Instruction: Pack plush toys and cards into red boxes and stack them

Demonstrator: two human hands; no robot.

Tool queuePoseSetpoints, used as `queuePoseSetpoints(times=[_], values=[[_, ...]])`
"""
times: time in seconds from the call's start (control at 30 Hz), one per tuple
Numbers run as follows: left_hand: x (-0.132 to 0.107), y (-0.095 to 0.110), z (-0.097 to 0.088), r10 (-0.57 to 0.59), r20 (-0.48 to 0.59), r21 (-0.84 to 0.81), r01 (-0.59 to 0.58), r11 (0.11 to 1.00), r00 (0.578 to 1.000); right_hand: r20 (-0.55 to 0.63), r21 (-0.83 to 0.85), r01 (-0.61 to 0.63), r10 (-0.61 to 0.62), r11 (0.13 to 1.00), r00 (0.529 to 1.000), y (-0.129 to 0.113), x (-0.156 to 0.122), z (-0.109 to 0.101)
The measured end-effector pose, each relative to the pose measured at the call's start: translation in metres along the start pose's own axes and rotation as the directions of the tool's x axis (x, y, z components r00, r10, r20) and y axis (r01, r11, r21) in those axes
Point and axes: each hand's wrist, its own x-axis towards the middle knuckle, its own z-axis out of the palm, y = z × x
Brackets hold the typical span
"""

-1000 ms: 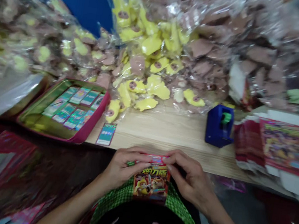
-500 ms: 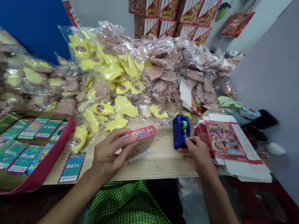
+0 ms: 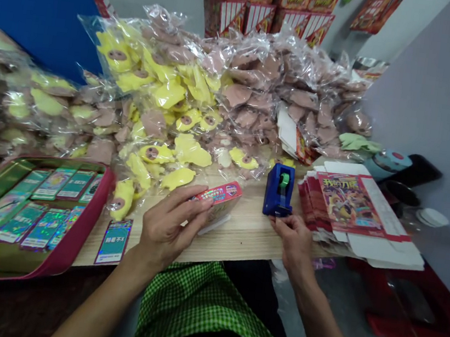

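Observation:
My left hand is closed around a small printed box with a red and pink side facing up, held just above the wooden table. A pale flap shows along the box's lower edge. A blue tape dispenser with a green-cored roll stands to the right of the box. At the dispenser's near end is my right hand, thumb and fingertips pinched together. Whatever lies between those fingertips is too small to make out. Right of this hand lies a stack of flat printed cartons.
Bagged yellow and brownish soft figures are heaped along the back. At left, a pink-rimmed tray holds several cards, with one card beside it. A blue-lidded container stands at right. Printed boxes are stacked behind.
My right hand has moved from the tape end down to the dispenser's near lower edge. My left hand keeps its hold on the box. The camera view has tilted down slightly.

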Motion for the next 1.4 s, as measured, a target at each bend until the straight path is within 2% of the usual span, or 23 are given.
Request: queuePoseSetpoints(times=[0.07,0.17,0.23,0.27,0.33,0.4,0.47,0.53,0.63,0.7,0.8,0.93,1.03,1.17,1.23,1.3,1.37,1.4], values=[[0.0,0.001,0.0,0.007,0.001,0.012,-0.007,1.0,1.0,-0.031,-0.042,0.03,-0.031,0.999,0.999,-0.01,-0.005,-0.007],[-0.001,0.002,0.0,0.029,0.004,0.001,-0.029,1.0,1.0,-0.03,-0.147,0.161,-0.167,0.976,0.986,-0.041,-0.023,-0.019],[-0.002,0.003,-0.001,0.038,0.005,-0.005,-0.038,0.999,0.999,0.101,-0.128,0.244,-0.232,0.961,0.968,-0.067,-0.038,-0.021],[-0.002,0.003,-0.002,0.041,0.006,0.001,-0.041,0.999,0.999,0.199,-0.056,0.262,-0.246,0.963,0.949,-0.08,-0.045,-0.019],[-0.003,0.004,-0.003,0.046,0.013,0.024,-0.046,0.999,0.999,0.383,0.158,0.216,-0.261,0.964,0.886,-0.104,-0.057,-0.011],[-0.005,0.005,-0.005,0.057,0.019,0.045,-0.057,0.997,0.998,0.506,0.329,0.106,-0.271,0.938,0.819,-0.123,-0.063,0.002],[-0.007,0.007,-0.006,0.058,0.018,0.056,-0.059,0.997,0.998,0.572,0.42,-0.015,-0.252,0.907,0.78,-0.136,-0.064,0.015],[-0.009,0.009,-0.006,0.038,0.009,0.05,-0.039,0.998,0.999,0.601,0.47,-0.098,-0.237,0.877,0.763,-0.144,-0.061,0.026],[-0.012,0.01,-0.007,-0.013,-0.023,0.023,0.013,1.0,1.0,0.623,0.483,-0.13,-0.235,0.866,0.746,-0.148,-0.055,0.039],[-0.012,0.01,-0.007,-0.008,-0.037,0.01,0.008,1.0,0.999,0.631,0.454,-0.118,-0.225,0.883,0.743,-0.148,-0.054,0.045],[-0.013,0.007,-0.009,0.021,0.017,0.007,-0.021,1.0,1.0,0.63,0.408,-0.092,-0.207,0.908,0.749,-0.144,-0.054,0.052],[-0.015,0.005,-0.012,-0.064,0.069,-0.067,0.068,0.995,0.996,0.607,0.382,-0.028,-0.228,0.924,0.761,-0.138,-0.055,0.057],[-0.015,0.005,-0.012,-0.085,0.09,-0.133,0.097,0.986,0.992,0.603,0.294,0.019,-0.201,0.955,0.772,-0.134,-0.055,0.059],[-0.012,0.004,-0.013,-0.052,0.071,-0.147,0.062,0.987,0.996,0.621,0.228,-0.04,-0.114,0.973,0.776,-0.123,-0.054,0.063],[-0.013,0.001,-0.014,-0.102,0.031,-0.119,0.105,0.987,0.994,0.641,0.217,-0.056,-0.099,0.975,0.761,-0.117,-0.05,0.066],[-0.021,-0.004,-0.015,-0.263,-0.062,-0.098,0.257,0.962,0.963,0.658,0.152,0.008,-0.107,0.988,0.745,-0.113,-0.037,0.068],[-0.037,-0.012,-0.014,-0.475,-0.135,-0.139,0.458,0.878,0.87,0.623,-0.073,0.203,-0.114,0.977,0.773,-0.112,-0.012,0.07],[-0.047,-0.016,-0.013,-0.56,-0.134,-0.158,0.54,0.826,0.817,0.582,-0.222,0.299,-0.12,0.928,0.804,-0.113,0.004,0.071]])
